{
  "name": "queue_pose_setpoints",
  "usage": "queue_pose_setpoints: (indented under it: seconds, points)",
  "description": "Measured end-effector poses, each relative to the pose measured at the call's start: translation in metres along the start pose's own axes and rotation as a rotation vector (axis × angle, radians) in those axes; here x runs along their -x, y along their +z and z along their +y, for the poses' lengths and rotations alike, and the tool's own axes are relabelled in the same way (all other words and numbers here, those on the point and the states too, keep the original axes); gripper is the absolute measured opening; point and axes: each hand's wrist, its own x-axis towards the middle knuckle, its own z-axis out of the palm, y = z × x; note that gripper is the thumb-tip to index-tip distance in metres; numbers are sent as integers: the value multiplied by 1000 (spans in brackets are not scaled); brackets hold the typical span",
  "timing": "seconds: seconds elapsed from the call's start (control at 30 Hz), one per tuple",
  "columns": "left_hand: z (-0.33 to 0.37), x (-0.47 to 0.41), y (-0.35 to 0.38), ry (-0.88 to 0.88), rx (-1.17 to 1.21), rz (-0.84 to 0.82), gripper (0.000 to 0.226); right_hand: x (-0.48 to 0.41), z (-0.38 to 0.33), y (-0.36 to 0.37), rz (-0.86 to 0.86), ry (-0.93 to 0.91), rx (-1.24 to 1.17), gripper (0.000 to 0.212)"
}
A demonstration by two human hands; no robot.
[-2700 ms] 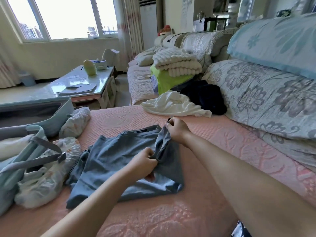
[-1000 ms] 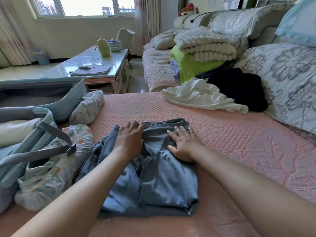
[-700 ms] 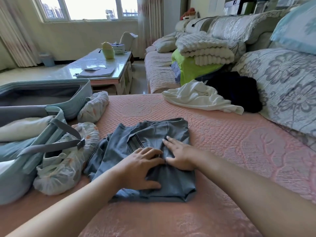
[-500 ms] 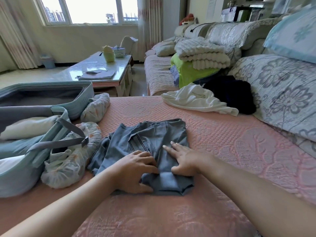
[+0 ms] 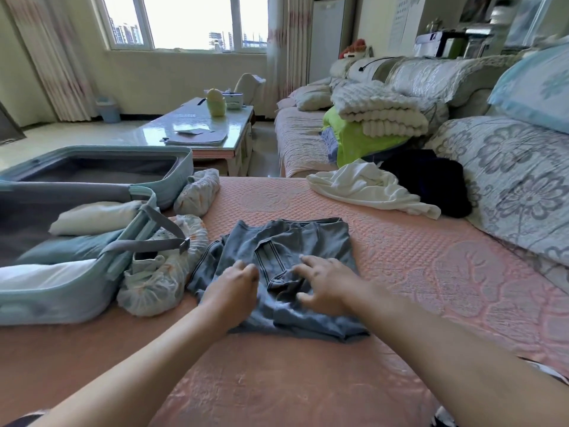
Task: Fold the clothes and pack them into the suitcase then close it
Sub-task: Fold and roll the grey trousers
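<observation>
On the pink bed cover (image 5: 308, 380), a grey garment (image 5: 308, 238) lies partly folded, just right of the open suitcase (image 5: 61, 300). The right hand (image 5: 323, 285) lies on it, fingers straight and spread. The left hand (image 5: 234, 285) rests on it with fingers bent; blur hides whether they pinch cloth. A white garment (image 5: 363, 189) lies farther off
</observation>
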Motion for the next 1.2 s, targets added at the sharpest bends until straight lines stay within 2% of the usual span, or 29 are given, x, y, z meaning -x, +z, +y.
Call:
queue_pose_setpoints:
  seconds: [0.1,0.2,0.3,0.47,0.6,0.7,0.77,0.87,0.97,1.0,1.07,1.13,1.17,1.2]
  points:
    - [-22,14,2,-238,-270,-23,32,-17,-25,6,20,-63,-89,54]
    - [-33,26,9,-394,-258,-22,60,-28,-46,23,-74,-69,-115,56]
    - [-34,28,16,-442,-277,5,68,-32,-60,44,-132,-43,-15,62]
    - [-31,16,10,-449,-147,-61,34,-30,-53,42,-130,-63,-173,66]
    - [-26,-1,5,-547,152,-67,34,-23,-33,36,-39,-55,-545,54]
    - [-14,-20,-5,-591,395,40,31,-21,-15,34,97,-22,-657,50]
    - [2,-30,-16,-537,548,113,25,-19,-3,29,176,11,-689,50]
    - [36,-40,-31,-282,621,200,13,-21,16,16,323,111,-828,45]
    - [75,-42,-34,-42,646,184,17,-27,40,0,439,230,-1004,38]
    - [86,-40,-28,62,669,94,20,-28,49,-4,452,267,-1037,35]
    - [102,-34,-15,271,646,-230,34,-26,63,-6,421,324,-1022,29]
    - [104,-36,0,330,588,-527,46,-22,70,-2,371,345,-949,27]
    - [101,-41,4,303,619,-542,41,-20,72,-1,358,348,-904,27]
    - [98,-48,3,264,681,-466,34,-19,72,2,341,346,-862,29]
